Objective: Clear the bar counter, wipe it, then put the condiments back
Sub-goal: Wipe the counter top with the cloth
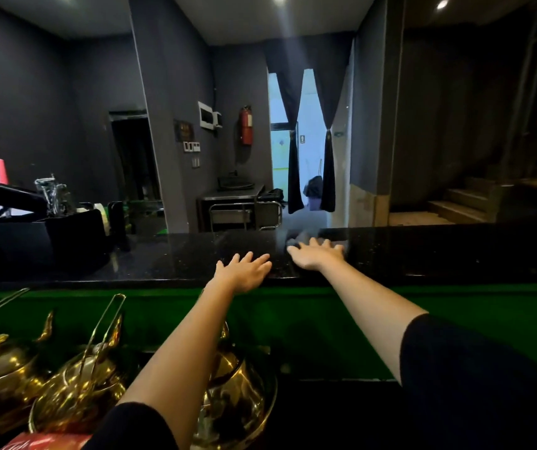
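Note:
The black speckled bar counter (422,254) runs across the middle of the head view, above a green front panel. My left hand (244,271) lies flat at the counter's near edge, fingers apart, holding nothing. My right hand (317,253) reaches further over the counter, fingers spread, palm down. A blurred grey shape (306,237) shows just beyond its fingertips; I cannot tell whether it is a cloth or a reflection. No condiments are visible on the counter.
Several brass teapots (75,384) stand below the counter at the lower left. A black stand with glassware (49,196) sits at the counter's far left. Beyond are a metal trolley (241,206), a curtained doorway and stairs at the right.

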